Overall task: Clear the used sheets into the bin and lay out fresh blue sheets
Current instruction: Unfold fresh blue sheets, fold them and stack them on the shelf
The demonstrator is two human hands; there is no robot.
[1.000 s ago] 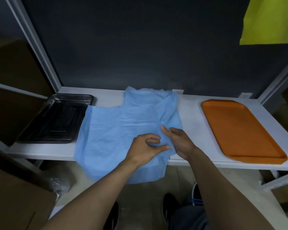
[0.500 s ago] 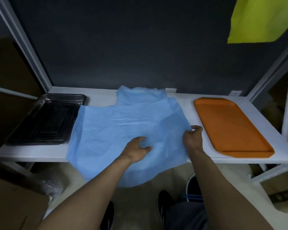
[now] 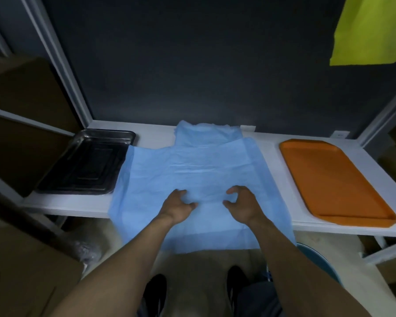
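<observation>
Left hand (image 3: 177, 208) and right hand (image 3: 242, 207) rest half-curled on the blue sheet (image 3: 192, 170), gripping nothing. It lies spread mid-surface (image 3: 272, 152), front edge overhanging. Both trays look bare; laying out seems unfinished.

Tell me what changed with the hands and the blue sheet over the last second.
The right hand pulled the folded flap of the blue sheet open to the right, let go, and came back beside the left hand. Both now rest on the spread sheet. The metal tray and orange tray stayed put.
</observation>
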